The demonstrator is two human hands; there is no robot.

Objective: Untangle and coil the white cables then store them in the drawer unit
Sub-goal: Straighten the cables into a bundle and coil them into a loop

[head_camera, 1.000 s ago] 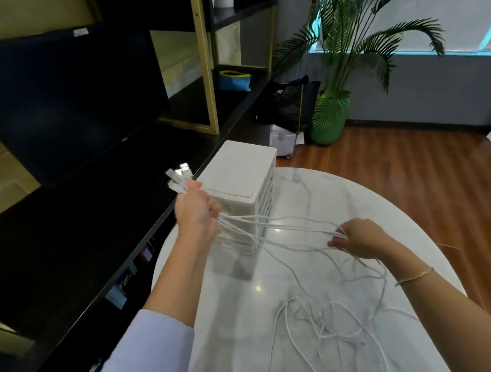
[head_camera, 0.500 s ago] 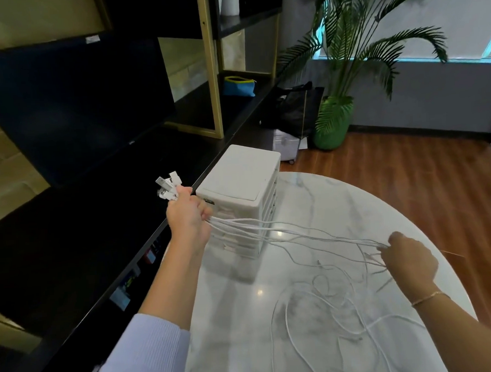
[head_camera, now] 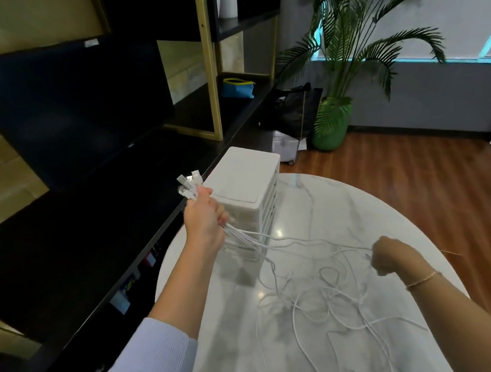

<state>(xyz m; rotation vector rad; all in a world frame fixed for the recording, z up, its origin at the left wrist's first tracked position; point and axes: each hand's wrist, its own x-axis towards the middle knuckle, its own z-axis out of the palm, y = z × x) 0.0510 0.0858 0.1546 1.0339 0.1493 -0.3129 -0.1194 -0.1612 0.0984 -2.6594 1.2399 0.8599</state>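
Several thin white cables lie in a loose tangle on the white marble table. My left hand grips a bundle of them near their plug ends, which stick up above my fist beside the white drawer unit. The strands run from that fist rightwards to my right hand, which is curled around them just above the table. The drawer unit stands at the table's far left edge, its drawers facing right.
A long black sideboard with a dark monitor runs along the left of the table. A gold-framed shelf holds a blue pouch. A potted palm and a black bag stand on the wooden floor beyond.
My right hand has slid rightwards along the cables, away from my left hand, drawing the strands out. My left hand has kept its grip on the plug ends by the drawer unit.
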